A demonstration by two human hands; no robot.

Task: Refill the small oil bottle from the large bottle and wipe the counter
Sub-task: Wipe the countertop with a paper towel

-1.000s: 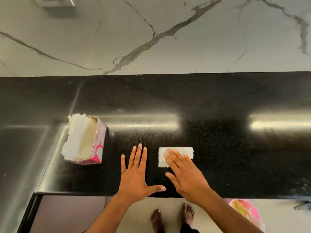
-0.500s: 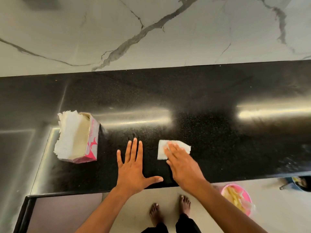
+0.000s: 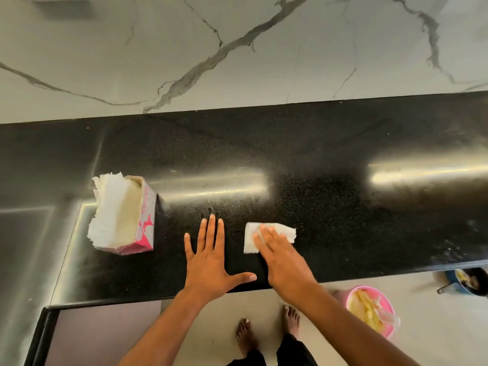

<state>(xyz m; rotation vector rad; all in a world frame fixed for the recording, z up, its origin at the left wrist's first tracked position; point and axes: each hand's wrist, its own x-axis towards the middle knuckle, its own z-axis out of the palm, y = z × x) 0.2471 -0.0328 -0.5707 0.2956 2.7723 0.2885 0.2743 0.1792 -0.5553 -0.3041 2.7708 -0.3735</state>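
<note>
Counter (image 3: 317,159): right hand (image 3: 285,262) presses flat on tissue (image 3: 250,237); left hand (image 3: 208,262) rests flat, fingers spread.

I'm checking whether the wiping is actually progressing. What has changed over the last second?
The right hand has slid a little left over the white tissue, whose right end is now crumpled, no longer a neat strip. The left hand stays flat on the black counter; the tissue box has not moved.

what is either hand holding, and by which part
Nothing is gripped. The right hand presses flat fingers on the tissue, over its middle and near edge. The left hand rests flat on the counter.
</note>
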